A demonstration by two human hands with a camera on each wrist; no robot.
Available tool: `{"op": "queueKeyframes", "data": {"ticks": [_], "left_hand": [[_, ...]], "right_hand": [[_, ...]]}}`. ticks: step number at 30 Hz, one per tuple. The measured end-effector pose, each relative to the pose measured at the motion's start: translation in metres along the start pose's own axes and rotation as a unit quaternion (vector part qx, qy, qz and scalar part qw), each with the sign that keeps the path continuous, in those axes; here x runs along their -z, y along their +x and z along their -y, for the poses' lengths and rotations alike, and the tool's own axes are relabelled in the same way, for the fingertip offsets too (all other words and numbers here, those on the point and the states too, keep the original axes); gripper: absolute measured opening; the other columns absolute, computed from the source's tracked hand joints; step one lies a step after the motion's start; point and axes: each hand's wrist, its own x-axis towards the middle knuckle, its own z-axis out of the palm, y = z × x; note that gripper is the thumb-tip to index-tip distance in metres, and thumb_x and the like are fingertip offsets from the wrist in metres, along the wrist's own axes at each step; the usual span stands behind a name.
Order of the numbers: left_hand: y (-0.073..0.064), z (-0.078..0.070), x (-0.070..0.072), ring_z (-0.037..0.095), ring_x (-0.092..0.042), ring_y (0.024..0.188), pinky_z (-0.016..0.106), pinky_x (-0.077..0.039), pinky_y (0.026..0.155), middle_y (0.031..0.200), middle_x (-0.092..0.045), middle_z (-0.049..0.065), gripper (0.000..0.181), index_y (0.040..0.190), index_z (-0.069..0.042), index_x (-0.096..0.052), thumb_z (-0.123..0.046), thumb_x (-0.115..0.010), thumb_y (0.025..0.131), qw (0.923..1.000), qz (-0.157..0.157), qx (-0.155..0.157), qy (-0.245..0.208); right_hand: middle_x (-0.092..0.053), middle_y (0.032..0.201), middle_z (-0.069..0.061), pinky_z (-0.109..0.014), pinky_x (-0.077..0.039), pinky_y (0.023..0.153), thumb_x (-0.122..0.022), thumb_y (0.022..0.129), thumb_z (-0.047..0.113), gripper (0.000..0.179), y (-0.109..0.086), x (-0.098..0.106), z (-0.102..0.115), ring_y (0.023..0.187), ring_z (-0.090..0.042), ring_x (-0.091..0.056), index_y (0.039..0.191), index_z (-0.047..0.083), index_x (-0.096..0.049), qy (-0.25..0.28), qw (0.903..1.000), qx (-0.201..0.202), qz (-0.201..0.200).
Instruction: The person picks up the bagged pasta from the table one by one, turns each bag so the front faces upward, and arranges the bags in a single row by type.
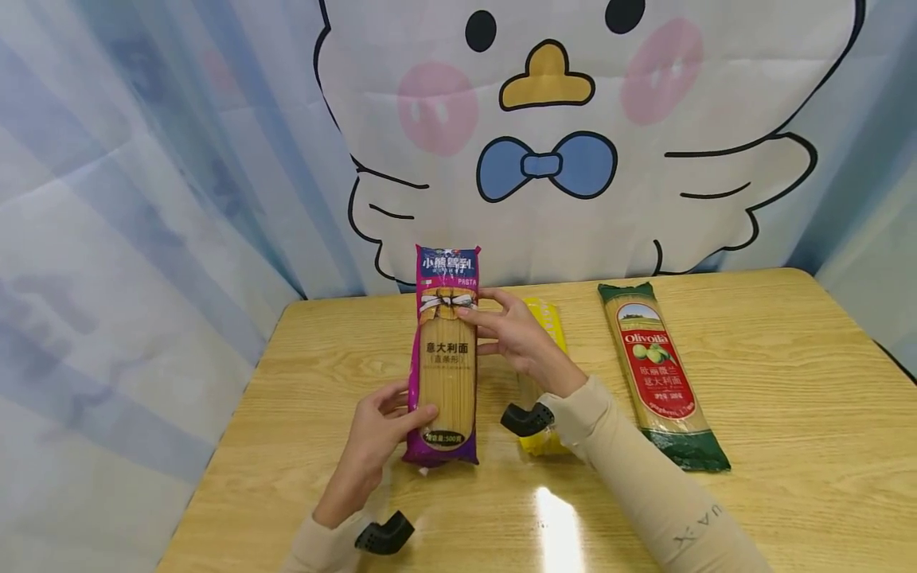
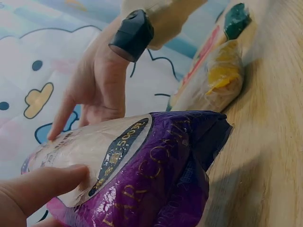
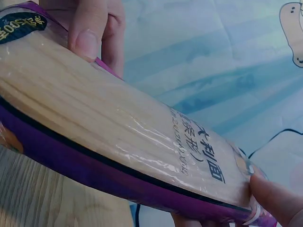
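Note:
Both hands hold a purple bag of spaghetti with a clear window and a blue top. The left hand grips its lower left edge, thumb across the front, as the left wrist view also shows. At the upper right edge, the right hand pinches the bag with its thumb on the front and fingers behind. The spaghetti strands run lengthwise under the shiny film in the right wrist view. The bag appears tilted up, its purple lower end close above the wood.
A yellow pasta bag lies on the wooden table, partly hidden beneath the right forearm. Right of it lies a green-ended spaghetti bag with a red label. Behind the table hangs a curtain printed with a cartoon bird.

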Motion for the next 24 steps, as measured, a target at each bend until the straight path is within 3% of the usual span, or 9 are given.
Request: {"op": "queueKeyframes", "data": {"ticks": [10,17,24], "left_hand": [[0.003,0.004,-0.001,0.018,-0.068,0.09,0.033,-0.059,0.074,0.114,-0.07,0.014,0.054,0.131,-0.004,-0.061,-0.018,-0.081,0.084,0.9997,-0.013,0.005,-0.018],[0.004,0.006,0.001,0.019,-0.069,0.087,0.035,-0.06,0.072,0.111,-0.071,0.014,0.053,0.13,-0.004,-0.063,-0.018,-0.081,0.083,0.9996,-0.019,0.005,-0.018],[0.006,0.01,0.0,0.02,-0.071,0.081,0.035,-0.061,0.07,0.107,-0.072,0.014,0.051,0.129,0.0,-0.063,-0.015,-0.081,0.083,0.9996,-0.016,0.009,-0.019]], "right_hand": [[-0.072,0.106,-0.009,-0.035,-0.061,0.068,-0.067,0.095,0.014,0.051,0.002,0.002,-0.003,0.09,-0.02,-0.072,0.142,0.013,-0.047,-0.009,0.9999,0.001,-0.008],[-0.071,0.114,-0.014,-0.036,-0.061,0.07,-0.065,0.096,0.013,0.05,0.004,0.0,-0.006,0.096,-0.022,-0.071,0.143,0.014,-0.048,-0.026,0.9995,0.0,-0.02],[-0.069,0.115,-0.016,-0.035,-0.06,0.07,-0.066,0.095,0.013,0.05,0.01,-0.002,-0.014,0.085,-0.019,-0.071,0.142,0.013,-0.049,-0.037,0.9983,-0.023,-0.039]]}}
